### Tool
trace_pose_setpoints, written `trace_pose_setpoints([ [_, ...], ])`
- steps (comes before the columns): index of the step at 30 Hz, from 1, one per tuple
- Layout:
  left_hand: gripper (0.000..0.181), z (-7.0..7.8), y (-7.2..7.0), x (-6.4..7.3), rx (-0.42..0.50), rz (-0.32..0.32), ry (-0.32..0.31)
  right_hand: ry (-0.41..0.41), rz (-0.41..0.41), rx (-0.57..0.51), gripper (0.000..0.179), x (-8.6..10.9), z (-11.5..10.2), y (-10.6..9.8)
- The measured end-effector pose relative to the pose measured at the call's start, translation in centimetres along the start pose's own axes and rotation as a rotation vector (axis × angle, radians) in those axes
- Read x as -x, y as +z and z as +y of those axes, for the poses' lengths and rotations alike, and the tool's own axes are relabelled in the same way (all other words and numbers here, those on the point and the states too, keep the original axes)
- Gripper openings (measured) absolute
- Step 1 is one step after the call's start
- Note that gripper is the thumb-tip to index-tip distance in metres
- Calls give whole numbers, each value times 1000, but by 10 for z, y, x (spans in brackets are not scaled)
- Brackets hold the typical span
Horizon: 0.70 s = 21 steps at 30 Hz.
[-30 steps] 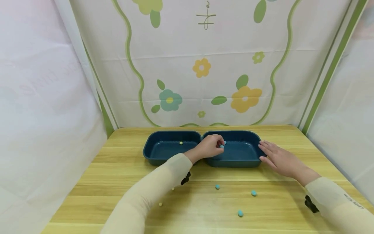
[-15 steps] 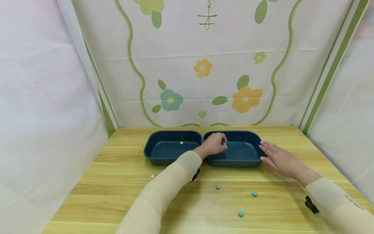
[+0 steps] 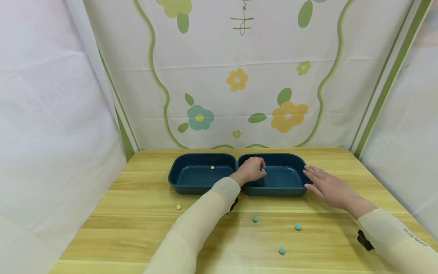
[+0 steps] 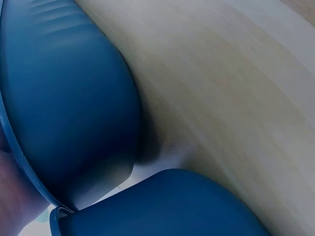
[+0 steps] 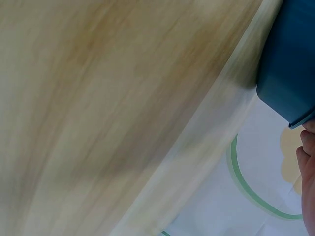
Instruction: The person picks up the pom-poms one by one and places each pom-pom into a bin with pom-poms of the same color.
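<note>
My left hand (image 3: 252, 169) reaches over the left part of the right-hand dark blue tray (image 3: 273, 191). Its fingers are curled, and a small blue oval piece (image 3: 262, 169) shows between thumb and fingertips, mostly hidden by them. In the left wrist view, part of that hand (image 4: 19, 196) appears behind the tray's rim. My right hand (image 3: 330, 187) rests its straightened fingers against the right end of the same tray; the right wrist view catches these fingers (image 5: 307, 147) at the tray's corner. Several blue pieces lie on the table in front, one of them this blue piece (image 3: 255, 219).
A matching blue tray (image 3: 191, 189) stands close on the left with a yellow piece (image 3: 212, 167) inside. Another yellow piece (image 3: 178, 207) lies on the wooden table (image 3: 113, 224) before it. A flowered cloth (image 3: 236, 106) hangs behind the trays.
My left hand has shifted slightly right over the tray, then dipped a little. Its forearm has swung right, uncovering one yellow piece and covering two others. My right hand stays put.
</note>
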<state>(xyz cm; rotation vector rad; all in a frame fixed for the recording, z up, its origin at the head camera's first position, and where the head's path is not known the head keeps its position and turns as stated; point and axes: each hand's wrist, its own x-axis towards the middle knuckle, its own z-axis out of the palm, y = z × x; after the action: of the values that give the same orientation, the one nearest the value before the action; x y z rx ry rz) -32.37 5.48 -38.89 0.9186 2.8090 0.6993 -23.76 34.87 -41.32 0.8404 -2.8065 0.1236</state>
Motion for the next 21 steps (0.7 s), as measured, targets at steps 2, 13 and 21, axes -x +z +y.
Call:
trace_pose_setpoints([
  [2, 11, 0, 0, 1, -2, -1, -2, 1, -2, -1, 58, 0, 0, 0],
  [13, 18, -2, 2, 1, -17, -3, -13, 5, -14, 10, 58, -1, 1, 1],
  [21, 12, 0, -1, -1, 5, 9, 19, -2, 0, 4, 57, -1, 0, 1],
])
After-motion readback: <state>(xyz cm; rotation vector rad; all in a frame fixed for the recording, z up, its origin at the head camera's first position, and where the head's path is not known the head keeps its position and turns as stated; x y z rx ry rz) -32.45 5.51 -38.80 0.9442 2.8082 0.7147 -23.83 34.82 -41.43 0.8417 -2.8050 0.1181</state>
